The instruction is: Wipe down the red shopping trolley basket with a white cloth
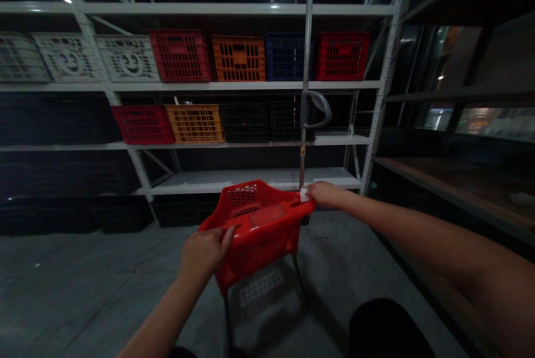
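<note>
A red plastic shopping cart (pixel 259 257) stands on dark legs in front of me, tilted slightly in view. My left hand (pixel 204 249) is closed over the near left end of its handle, thumb on top. At the far right end, my right hand (pixel 322 195) grips the same handle. Something small and white (pixel 304 195) shows beside the right fingers; I cannot make out whether it is held or fixed there. A metal pole (pixel 307 62) with a grey loop handle (pixel 317 109) rises just behind that corner. The pole's foot is hidden.
White metal shelving (pixel 234 86) spans the far side, bearing a white smiley crate (pixel 129 59), an orange crate (pixel 239 59), a yellow crate (pixel 195 124) and several others. Dark shelves (pixel 460 174) stand along the right. Grey floor (pixel 104 274) lies around the cart.
</note>
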Demonstrator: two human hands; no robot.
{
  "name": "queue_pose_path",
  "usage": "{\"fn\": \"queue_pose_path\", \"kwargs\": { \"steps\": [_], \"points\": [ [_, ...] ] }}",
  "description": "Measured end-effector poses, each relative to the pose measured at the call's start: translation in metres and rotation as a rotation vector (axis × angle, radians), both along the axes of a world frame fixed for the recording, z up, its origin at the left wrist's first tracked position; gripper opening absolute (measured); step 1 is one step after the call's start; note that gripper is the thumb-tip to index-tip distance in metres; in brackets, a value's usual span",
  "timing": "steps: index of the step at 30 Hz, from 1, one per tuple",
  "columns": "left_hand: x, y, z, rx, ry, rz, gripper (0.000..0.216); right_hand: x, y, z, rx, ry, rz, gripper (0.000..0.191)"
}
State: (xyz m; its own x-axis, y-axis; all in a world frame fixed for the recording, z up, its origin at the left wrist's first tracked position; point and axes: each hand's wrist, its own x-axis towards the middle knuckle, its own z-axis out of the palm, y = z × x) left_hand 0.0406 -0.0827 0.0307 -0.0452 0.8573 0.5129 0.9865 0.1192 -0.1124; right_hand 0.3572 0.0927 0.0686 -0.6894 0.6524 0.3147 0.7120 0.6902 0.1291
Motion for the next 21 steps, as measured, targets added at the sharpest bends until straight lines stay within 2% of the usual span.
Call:
{"fn": "queue_pose_path", "kwargs": {
  "steps": [3,5,7,12,14,18,21],
  "points": [
    [0.009,0.003,-0.002,0.005,-0.002,0.002,0.060,0.006,-0.025,-0.024,0.020,0.100,-0.176,0.027],
    [0.018,0.005,-0.002,0.003,-0.004,-0.009,0.060,0.001,-0.040,-0.042,0.049,0.277,-0.299,0.033],
    [0.030,0.006,-0.003,-0.004,-0.009,-0.027,0.061,-0.011,-0.050,-0.057,0.056,0.516,-0.347,0.033],
    [0.061,0.009,-0.001,-0.010,-0.025,-0.060,0.062,-0.065,-0.067,-0.082,0.040,1.220,-0.220,0.035],
    [0.071,0.010,0.000,-0.009,-0.043,-0.069,0.061,-0.095,-0.082,-0.094,0.001,1.431,-0.199,0.037],
    [0.083,0.012,0.000,-0.012,-0.063,-0.078,0.059,-0.157,-0.122,-0.126,-0.154,1.485,-0.113,0.026],
    [0.083,0.012,0.001,-0.006,-0.055,-0.115,0.058,-0.177,-0.129,-0.141,-0.154,1.547,-0.120,0.024]
  ]
}}
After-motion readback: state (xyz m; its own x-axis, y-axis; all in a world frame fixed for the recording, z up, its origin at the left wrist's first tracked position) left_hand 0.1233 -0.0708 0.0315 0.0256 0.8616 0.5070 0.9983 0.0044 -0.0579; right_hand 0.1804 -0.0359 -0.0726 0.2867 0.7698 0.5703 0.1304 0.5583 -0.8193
